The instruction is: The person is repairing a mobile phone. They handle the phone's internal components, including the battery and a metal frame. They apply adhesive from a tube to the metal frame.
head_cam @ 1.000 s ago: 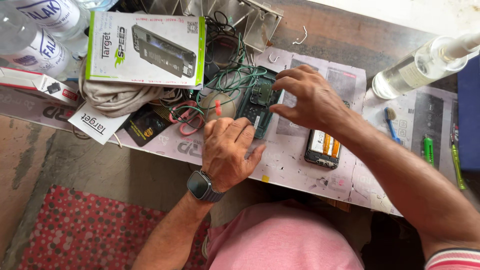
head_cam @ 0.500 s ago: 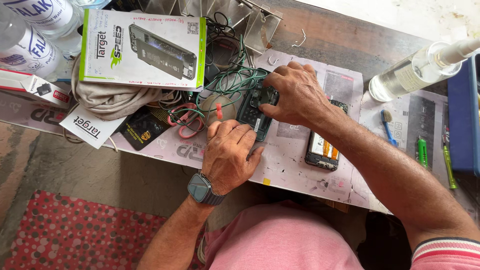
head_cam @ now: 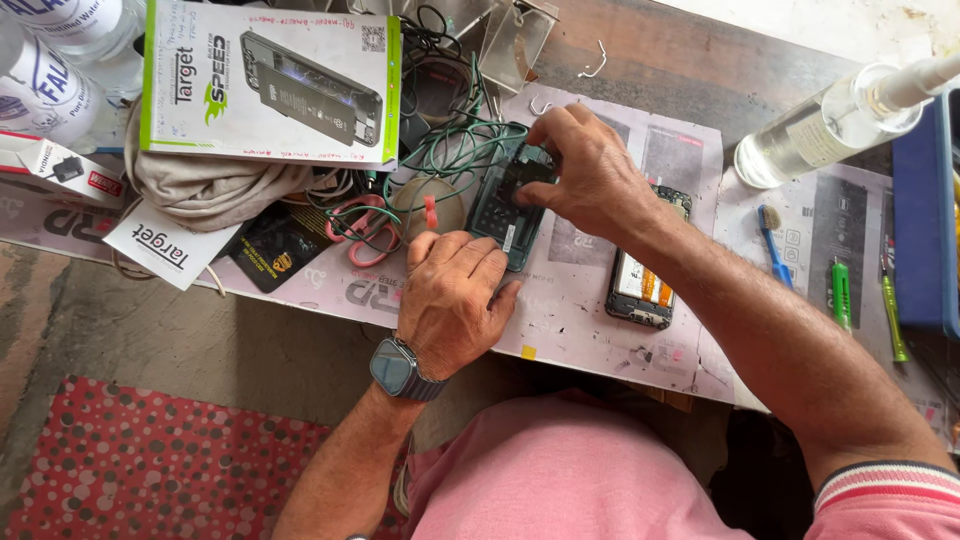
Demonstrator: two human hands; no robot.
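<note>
Head view: both hands, left (head_cam: pixel 455 300) and right (head_cam: pixel 590 170), grip the opened green phone (head_cam: pixel 503 215).

Person seen from above: pink shirt (head_cam: pixel 560 470), its short sleeve (head_cam: pixel 885 495) edged with white and dark stripes; grey smartwatch (head_cam: pixel 397 367) with rounded square face on a grey band, left wrist.

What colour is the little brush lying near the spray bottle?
Blue handle, pale bristles: small brush, head view.
</note>
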